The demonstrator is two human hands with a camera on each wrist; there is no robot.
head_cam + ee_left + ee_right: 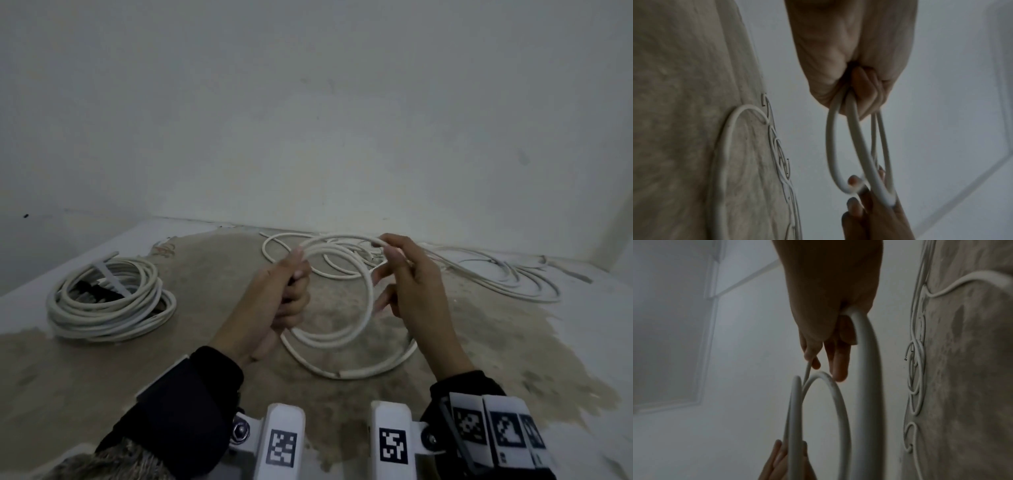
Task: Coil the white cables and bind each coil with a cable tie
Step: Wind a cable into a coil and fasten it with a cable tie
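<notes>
Pale plaster walls (308, 120) meet at a corner behind a worn floor (212, 281), whitish at the edges with a big beige patch scuffed bare in the middle. Over on the left sits a finished coil of white cable (109, 301), several turns stacked, with a white cable tie (109, 274) lying across its top and something dark inside the ring that I can't make out. Far right, along the base of the wall, a loose tangle of thin white cables (507, 277) sprawls in long loops, well apart from the hands. More slack white cable loops (291, 246) lie on the floor just behind the hands.

Now the action: the person, in dark sleeves (191, 394), holds a thick white cable (368, 294) up off the floor, already bent into a couple of round turns. The left hand (274, 301) is clenched around the left side of the loops, fingers curled tight with the strands bunched in the fist; the left wrist view shows the turns (855, 146) hanging straight out of that fist (849, 65). The right hand (411, 284) pinches the top-right arc of the loop between thumb and forefinger, the other fingers spread loose below and inside the ring. From the right wrist, the cable (867, 369) runs out from under the palm (828, 296), one fingertip just touching an inner turn.

One trailing turn (359, 371) droops onto the floor nearest the person, its cut end lying there.
</notes>
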